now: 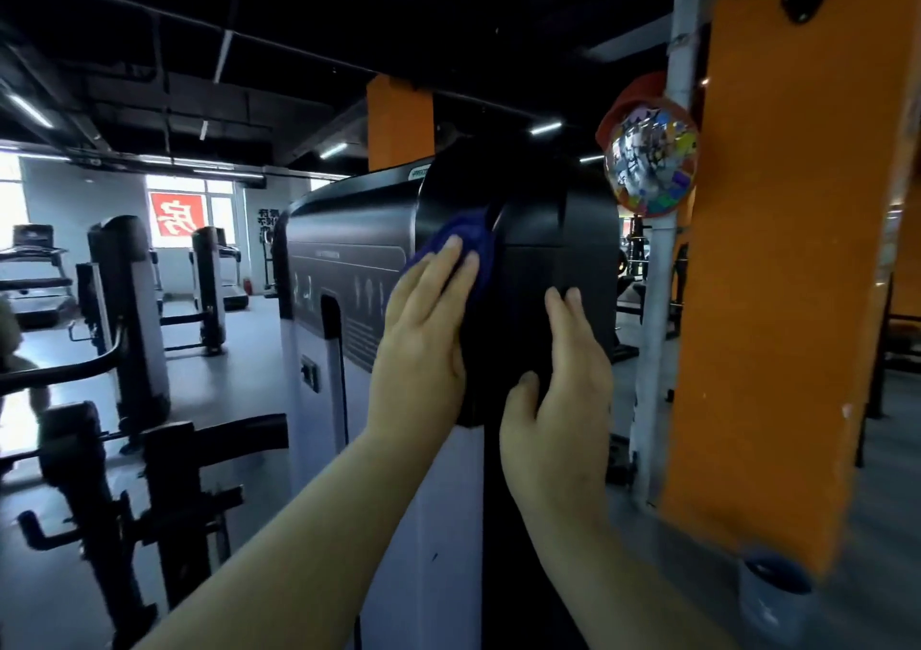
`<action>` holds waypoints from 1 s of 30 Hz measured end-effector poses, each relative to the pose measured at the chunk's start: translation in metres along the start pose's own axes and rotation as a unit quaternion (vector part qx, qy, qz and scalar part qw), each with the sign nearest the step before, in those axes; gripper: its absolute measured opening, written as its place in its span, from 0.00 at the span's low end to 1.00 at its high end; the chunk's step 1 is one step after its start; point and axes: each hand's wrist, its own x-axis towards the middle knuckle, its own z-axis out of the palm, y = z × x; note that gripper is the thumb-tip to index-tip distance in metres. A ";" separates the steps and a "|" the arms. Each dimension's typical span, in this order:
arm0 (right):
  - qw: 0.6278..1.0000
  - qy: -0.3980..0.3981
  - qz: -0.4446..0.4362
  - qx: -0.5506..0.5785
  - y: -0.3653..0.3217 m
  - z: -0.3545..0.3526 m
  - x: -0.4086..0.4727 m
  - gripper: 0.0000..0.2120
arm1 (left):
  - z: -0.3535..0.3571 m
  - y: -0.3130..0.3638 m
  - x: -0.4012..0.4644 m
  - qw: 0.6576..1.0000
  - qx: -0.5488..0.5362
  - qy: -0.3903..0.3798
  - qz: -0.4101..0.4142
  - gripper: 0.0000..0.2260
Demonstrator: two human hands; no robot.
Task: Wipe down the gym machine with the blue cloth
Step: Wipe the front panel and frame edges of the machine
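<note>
The gym machine (558, 230) is a tall tower with a rounded black top cover and a white lower body, standing right in front of me. A blue cloth (471, 233) lies against the left edge of the black cover. My left hand (423, 345) presses the cloth flat onto the cover with straight fingers; most of the cloth is hidden under the hand. My right hand (560, 400) rests open on the black front face, thumb and fingers spread, holding nothing.
An orange pillar (777, 270) stands close on the right, with a round convex mirror (650, 161) and a grey pipe (663, 300) beside it. A blue-grey bucket (775, 594) sits at the pillar's foot. Black machine arms (124, 475) are at lower left, treadmills (35, 270) farther back.
</note>
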 end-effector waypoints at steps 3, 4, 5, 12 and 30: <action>1.000 0.006 0.001 0.002 -0.004 0.004 -0.003 0.37 | 0.000 0.000 0.027 0.999 -0.002 0.021 -0.037 0.22; 1.000 0.008 -0.011 -0.007 -0.005 0.004 -0.004 0.37 | 0.000 0.002 0.023 0.999 -0.006 0.023 -0.044 0.22; 0.999 0.009 -0.032 -0.019 -0.007 0.004 -0.005 0.37 | 0.002 0.004 0.012 0.999 -0.010 0.022 -0.045 0.22; 0.987 -0.139 -0.079 0.024 -0.012 -0.002 0.001 0.34 | 0.002 0.000 -0.008 0.994 -0.056 0.030 -0.093 0.23; 0.987 -0.078 0.013 0.140 -0.004 0.030 -0.047 0.33 | -0.004 -0.027 -0.055 0.988 -0.125 -0.010 -0.090 0.22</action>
